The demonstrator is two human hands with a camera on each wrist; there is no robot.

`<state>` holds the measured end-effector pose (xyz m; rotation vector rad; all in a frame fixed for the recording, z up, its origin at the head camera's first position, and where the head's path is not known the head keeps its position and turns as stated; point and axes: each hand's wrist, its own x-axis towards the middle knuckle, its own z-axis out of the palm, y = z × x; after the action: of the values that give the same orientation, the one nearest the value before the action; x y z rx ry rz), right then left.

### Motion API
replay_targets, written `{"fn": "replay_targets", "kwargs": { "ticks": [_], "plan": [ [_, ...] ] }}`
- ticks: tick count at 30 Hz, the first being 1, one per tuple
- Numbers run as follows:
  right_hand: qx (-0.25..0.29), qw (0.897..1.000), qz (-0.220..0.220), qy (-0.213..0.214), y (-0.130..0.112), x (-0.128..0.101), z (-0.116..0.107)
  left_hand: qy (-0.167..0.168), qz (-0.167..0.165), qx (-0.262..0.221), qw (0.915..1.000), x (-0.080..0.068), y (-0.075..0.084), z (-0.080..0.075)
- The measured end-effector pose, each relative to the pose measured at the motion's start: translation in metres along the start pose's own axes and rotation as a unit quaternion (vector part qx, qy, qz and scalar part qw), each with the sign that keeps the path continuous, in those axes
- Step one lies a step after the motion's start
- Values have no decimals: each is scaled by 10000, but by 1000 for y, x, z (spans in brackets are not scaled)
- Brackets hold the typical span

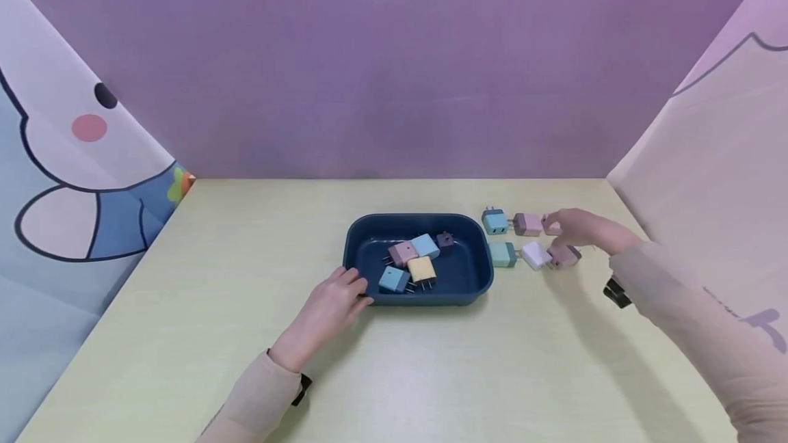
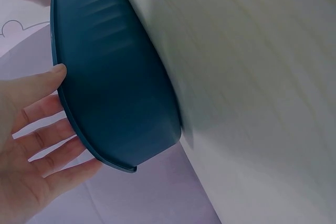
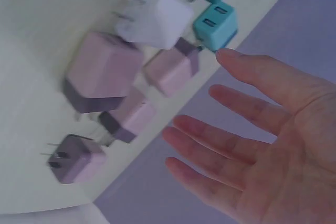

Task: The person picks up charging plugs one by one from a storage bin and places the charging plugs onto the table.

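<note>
Tabletop (image 1: 203,279): chargers (image 3: 170,69) near right fingers (image 3: 249,109).

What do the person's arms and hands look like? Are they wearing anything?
Both arms wear long, plain beige sleeves: the left sleeve and the right sleeve. A small black boxy piece sits by each cuff, one at the left wrist and one at the right. The left hand and right hand are bare, with five fingers each and no gloves or rings showing.

I count 1 blue tray (image 1: 425,299) | 5 plug adapters (image 1: 421,269) inside the tray | 7 plug adapters (image 3: 102,69) to the tray's right
</note>
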<state>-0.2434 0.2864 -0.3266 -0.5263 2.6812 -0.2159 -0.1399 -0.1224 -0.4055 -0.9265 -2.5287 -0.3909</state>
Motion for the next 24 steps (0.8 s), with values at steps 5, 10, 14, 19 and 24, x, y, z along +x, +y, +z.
{"fn": "replay_targets", "kwargs": {
  "ticks": [5, 10, 14, 19, 24],
  "plan": [
    [11, 9997, -242, -36, -24, 1, -10, 41, 30, -6, 10000, 0, 0, 0],
    [-276, 9972, -690, 13, -51, 4, -17, -37, -17, -14, 10000, 0, 0, 0],
    [-455, 9962, -736, -73, -73, 12, -19, -93, -40, -1, 9999, -1, 1, 0],
    [-755, 9943, -730, -161, -95, 22, -21, -32, 15, 22, 10000, 0, 0, 0],
    [-839, 9938, -710, -137, -111, 33, -19, 11, 41, 21, 10000, 0, -1, 0]
  ]
}}
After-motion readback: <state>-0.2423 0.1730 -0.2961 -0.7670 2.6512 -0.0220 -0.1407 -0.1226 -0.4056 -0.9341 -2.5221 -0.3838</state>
